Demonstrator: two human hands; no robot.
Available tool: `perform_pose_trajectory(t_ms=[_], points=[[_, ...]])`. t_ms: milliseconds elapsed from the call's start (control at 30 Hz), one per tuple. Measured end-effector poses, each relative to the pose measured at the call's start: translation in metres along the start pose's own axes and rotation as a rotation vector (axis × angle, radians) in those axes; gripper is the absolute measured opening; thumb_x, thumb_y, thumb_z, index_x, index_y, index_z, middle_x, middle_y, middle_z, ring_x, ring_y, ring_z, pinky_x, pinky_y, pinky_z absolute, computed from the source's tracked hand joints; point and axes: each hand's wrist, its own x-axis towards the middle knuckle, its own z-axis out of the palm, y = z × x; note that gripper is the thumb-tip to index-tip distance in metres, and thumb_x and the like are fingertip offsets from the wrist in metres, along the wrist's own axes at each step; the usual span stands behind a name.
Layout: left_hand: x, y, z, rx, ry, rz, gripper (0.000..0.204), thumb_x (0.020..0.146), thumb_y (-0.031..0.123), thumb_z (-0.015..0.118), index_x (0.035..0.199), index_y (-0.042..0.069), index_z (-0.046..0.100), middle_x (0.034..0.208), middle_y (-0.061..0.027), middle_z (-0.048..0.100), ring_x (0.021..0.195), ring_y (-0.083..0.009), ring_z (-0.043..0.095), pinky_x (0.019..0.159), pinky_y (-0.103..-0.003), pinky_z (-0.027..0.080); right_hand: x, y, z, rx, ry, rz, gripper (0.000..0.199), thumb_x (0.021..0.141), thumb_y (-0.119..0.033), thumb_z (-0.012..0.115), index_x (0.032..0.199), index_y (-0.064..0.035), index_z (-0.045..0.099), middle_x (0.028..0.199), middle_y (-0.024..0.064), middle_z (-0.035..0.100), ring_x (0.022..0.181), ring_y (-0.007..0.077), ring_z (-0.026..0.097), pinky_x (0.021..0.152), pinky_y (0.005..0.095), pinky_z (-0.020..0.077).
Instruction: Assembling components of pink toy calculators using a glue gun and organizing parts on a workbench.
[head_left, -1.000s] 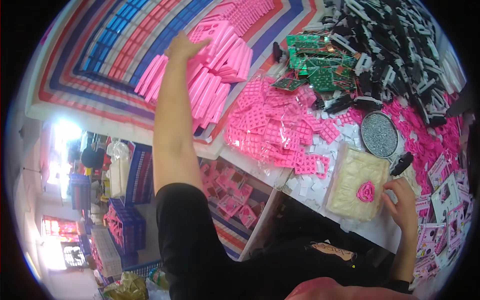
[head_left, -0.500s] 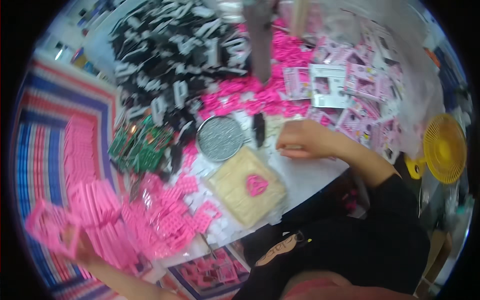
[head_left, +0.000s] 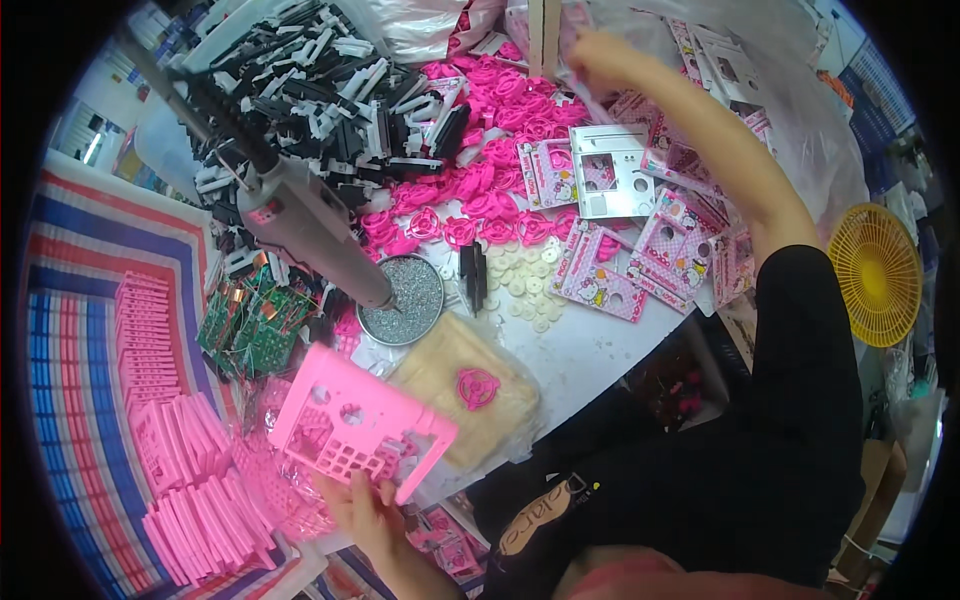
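Near the front of the table, my left hand (head_left: 365, 515) grips the lower edge of a pink plastic housing (head_left: 388, 405) with square and round cut-outs. The housing is tilted over the near side of a beige pad (head_left: 450, 348). On that pad lies a round pink openwork part (head_left: 478, 389). Stretched to the far side, my right hand (head_left: 602, 62) has its fingers bent together beside clear plastic film and a wooden post (head_left: 544, 38). Whatever its fingertips hold is hidden. Between my arms hangs a grey electric screwdriver (head_left: 310, 232), its tip over a round tin (head_left: 441, 302) of small screws.
Black-and-white mechanisms (head_left: 330, 110) heap up at the back left, beside pink parts (head_left: 490, 190). Printed pink panels (head_left: 600, 270) lie right. Green circuit boards (head_left: 255, 325) and stacked pink housings (head_left: 215, 525) are at left, cream discs (head_left: 530, 285) in the middle, a yellow basket (head_left: 875, 275) far right.
My left hand has brought the pink housing from the far left stacks to in front of the pad. The right hand has moved from the table's middle to the far side. The screwdriver appears further left.
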Motion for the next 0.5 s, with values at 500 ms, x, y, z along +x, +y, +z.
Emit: perform_pose_trajectory(t_ms=[500], points=[[0.037,-0.043,0.061,0.217,-0.233,0.297,0.047,0.099,0.011,0.056,0.145,0.003,0.05,0.151,-0.0078,0.047,0.119,-0.0149,0.051,0.068,-0.021,0.044,-0.019,-0.126,-0.103,0.816,0.742,-0.001,0.034,0.08,0.001,0.057,0.112,-0.0022,0.068,0.097,0.0108,0.069,0.083,0.0236,0.066,0.076,0.0369,0.0532]])
